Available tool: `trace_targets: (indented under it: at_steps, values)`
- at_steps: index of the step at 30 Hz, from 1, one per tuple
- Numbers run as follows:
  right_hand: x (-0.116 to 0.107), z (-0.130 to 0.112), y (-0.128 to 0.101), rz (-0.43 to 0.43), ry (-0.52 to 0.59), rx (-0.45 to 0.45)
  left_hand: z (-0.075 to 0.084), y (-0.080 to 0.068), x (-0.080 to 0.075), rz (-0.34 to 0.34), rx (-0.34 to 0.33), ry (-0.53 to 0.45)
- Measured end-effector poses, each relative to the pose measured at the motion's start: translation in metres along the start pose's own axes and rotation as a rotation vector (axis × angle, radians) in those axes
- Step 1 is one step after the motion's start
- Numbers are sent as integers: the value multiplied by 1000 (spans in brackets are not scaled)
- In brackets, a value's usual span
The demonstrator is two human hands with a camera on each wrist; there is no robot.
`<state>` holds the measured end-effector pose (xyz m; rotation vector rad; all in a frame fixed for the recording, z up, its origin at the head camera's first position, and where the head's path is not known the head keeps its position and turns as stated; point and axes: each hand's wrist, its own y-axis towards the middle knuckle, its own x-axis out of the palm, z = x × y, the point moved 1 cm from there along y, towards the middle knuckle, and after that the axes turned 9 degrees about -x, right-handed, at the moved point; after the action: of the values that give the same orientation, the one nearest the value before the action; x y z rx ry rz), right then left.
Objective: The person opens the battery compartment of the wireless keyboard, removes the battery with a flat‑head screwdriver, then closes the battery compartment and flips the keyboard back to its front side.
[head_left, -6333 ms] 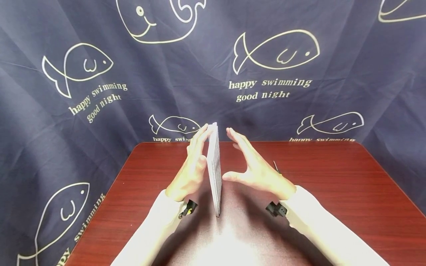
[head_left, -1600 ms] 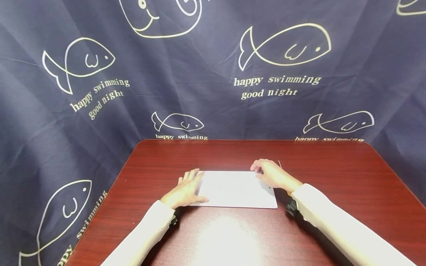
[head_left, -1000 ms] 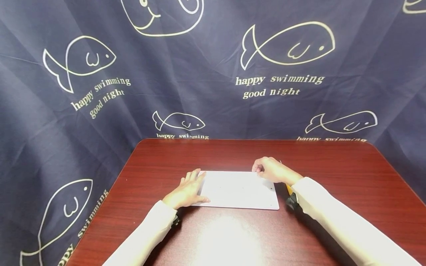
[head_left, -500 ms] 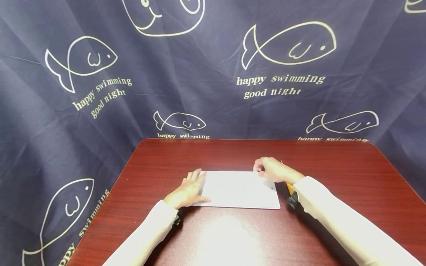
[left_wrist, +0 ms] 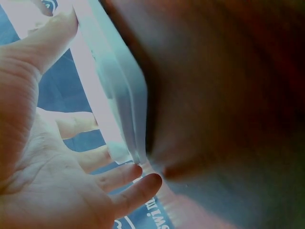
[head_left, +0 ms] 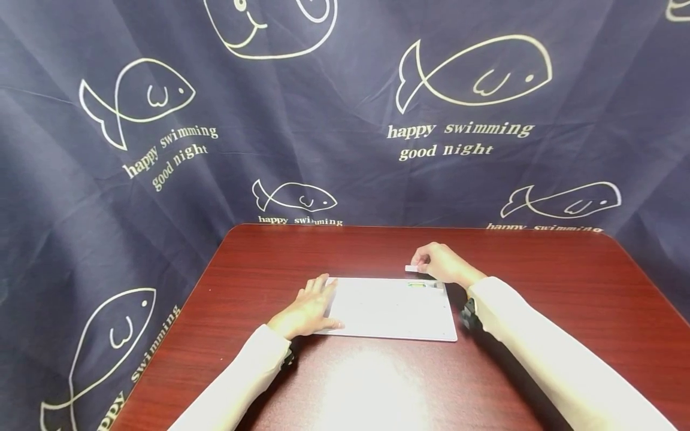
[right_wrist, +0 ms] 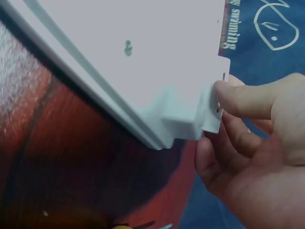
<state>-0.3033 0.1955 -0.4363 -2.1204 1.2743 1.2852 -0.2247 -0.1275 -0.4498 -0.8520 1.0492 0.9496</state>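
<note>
A white keyboard (head_left: 388, 308) lies underside up on the table. At its far right corner the battery compartment (head_left: 423, 285) is uncovered and shows a green-and-yellow battery. My left hand (head_left: 304, 310) rests on the keyboard's left end, thumb on the near side and fingers spread toward the far edge. Just beyond the compartment, my right hand (head_left: 443, 262) pinches a small white battery cover (head_left: 411, 269) between thumb and fingers. In the right wrist view the cover (right_wrist: 214, 109) overlaps the keyboard's corner.
The reddish-brown wooden table (head_left: 302, 251) ends at a dark blue curtain (head_left: 345, 120) printed with fish. Under my right arm, a yellow thing (right_wrist: 122, 227) shows at the bottom of the right wrist view, beside thin dark and metal pieces.
Earlier the keyboard stood on edge between both hands; then it was laid flat. My right hand has lifted the battery cover off and away from me, exposing the battery. The left hand stays put.
</note>
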Motion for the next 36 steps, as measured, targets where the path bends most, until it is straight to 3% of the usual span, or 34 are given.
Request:
trace_targets:
  at_steps: [7, 26, 31, 36]
  values:
    - [3, 12, 7, 22, 24, 64, -1, 0, 0, 13, 13, 4]
    - [0, 23, 7, 7, 52, 136, -1, 0, 1, 10, 15, 6]
    - [-14, 15, -7, 22, 27, 128, 0, 0, 1, 15, 15, 7]
    - [-29, 5, -38, 49, -62, 156, 0, 1, 1, 4, 14, -3]
